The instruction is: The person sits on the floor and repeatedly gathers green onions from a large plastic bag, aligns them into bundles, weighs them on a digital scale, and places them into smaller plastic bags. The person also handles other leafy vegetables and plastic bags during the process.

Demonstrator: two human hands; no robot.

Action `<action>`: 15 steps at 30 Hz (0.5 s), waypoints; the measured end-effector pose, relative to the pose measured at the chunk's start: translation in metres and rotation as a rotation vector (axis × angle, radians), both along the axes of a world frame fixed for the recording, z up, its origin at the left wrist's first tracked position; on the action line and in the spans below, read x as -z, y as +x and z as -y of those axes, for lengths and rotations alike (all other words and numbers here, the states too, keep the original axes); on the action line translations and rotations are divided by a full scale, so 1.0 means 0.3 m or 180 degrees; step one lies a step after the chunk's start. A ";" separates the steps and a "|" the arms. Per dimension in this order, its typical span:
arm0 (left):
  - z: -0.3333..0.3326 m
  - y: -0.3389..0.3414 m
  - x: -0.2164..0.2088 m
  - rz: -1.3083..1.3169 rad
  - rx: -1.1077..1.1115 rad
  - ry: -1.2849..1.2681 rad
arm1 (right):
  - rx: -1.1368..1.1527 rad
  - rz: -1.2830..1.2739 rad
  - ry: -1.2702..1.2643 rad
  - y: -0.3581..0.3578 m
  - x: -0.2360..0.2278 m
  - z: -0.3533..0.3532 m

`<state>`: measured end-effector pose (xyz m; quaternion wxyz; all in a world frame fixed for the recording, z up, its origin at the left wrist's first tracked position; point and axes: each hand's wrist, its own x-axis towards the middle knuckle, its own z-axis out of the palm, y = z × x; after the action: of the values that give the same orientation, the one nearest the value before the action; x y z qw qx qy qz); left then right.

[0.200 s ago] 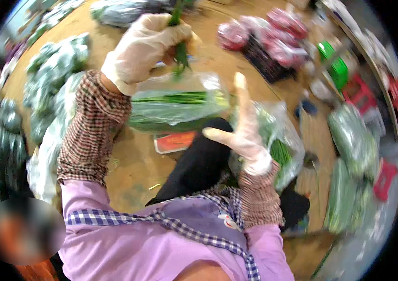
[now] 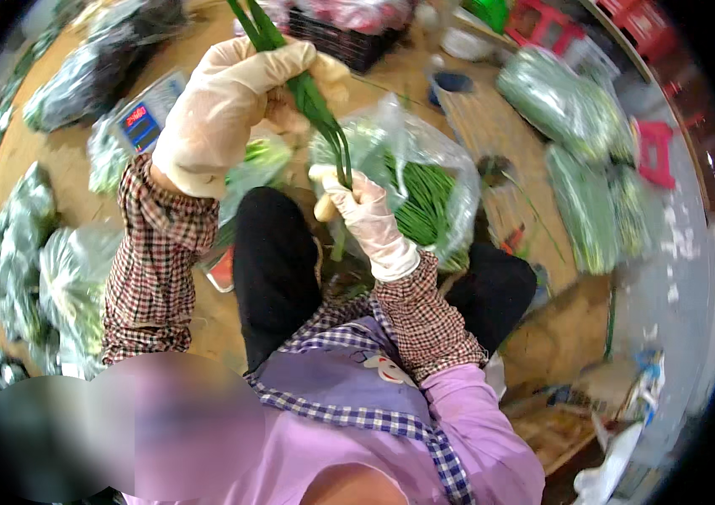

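Note:
White gloves cover both of my hands. My left hand is raised and closed round a thin bunch of long, flat green leaves, chive-like in look. The leaves slant down from it toward the right. At their lower ends my right hand pinches the tips. Just beyond the right hand, an open clear plastic bag holds many slender green stalks. Partly hidden behind my left wrist and knee lies another bagged bundle of greens.
A scale with a lit display stands left of my left hand. Bagged greens lie at the left and right. A black crate holds pink bags. A wooden board and red stool are to the right.
My right hand has gone from open and spread to closed on the leaf tips. My left hand still grips the bunch. The view has swung to the right, bringing the scale into sight.

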<state>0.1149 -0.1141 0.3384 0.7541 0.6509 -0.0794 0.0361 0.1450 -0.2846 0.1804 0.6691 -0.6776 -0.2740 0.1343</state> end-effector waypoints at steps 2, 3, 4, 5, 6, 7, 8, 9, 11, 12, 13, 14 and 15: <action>0.098 0.081 0.039 0.0302 -0.0362 -0.0027 | 0.0084 -0.0846 0.0304 0.016 0.006 0.128; 0.103 0.123 0.089 0.0136 -0.0222 0.0364 | 0.0313 -0.1133 0.0563 0.049 -0.004 0.173; 0.125 0.131 0.137 -0.0373 0.0281 0.0381 | 0.0672 -0.1094 0.0408 0.079 -0.040 0.228; 0.181 0.137 0.212 -0.0705 0.0726 0.0510 | 0.0790 -0.1064 0.0657 0.114 -0.033 0.286; 0.242 0.144 0.285 -0.1016 0.1193 0.0696 | 0.0919 -0.1020 0.0891 0.139 -0.028 0.314; 0.296 0.144 0.377 -0.1186 0.1408 0.0717 | 0.0632 -0.1176 0.0915 0.184 -0.037 0.307; 0.367 0.156 0.443 -0.1246 0.1663 0.0291 | 0.0375 -0.1326 0.0910 0.225 -0.042 0.310; 0.414 0.156 0.519 -0.1399 0.1521 -0.0363 | 0.0165 -0.0906 0.0468 0.248 -0.044 0.297; 0.473 0.200 0.602 -0.1889 0.1371 -0.0999 | 0.0132 -0.1455 0.0435 0.276 -0.034 0.340; 0.474 0.236 0.634 -0.1799 0.1301 -0.1170 | 0.0262 -0.1612 0.0544 0.328 0.022 0.372; 0.473 0.263 0.658 -0.1809 0.1106 -0.1033 | 0.0474 -0.1993 0.1297 0.362 0.062 0.425; 0.490 0.289 0.719 -0.1799 0.1137 -0.0995 | 0.0905 -0.2269 0.1821 0.386 0.177 0.506; 0.515 0.290 0.785 -0.1941 0.1201 -0.0954 | 0.1217 -0.2376 0.1942 0.376 0.309 0.539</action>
<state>0.2018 -0.2686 0.1029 0.8232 0.4883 0.0362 -0.2873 0.2578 -0.4464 0.0876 0.9010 -0.3956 0.0852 0.1562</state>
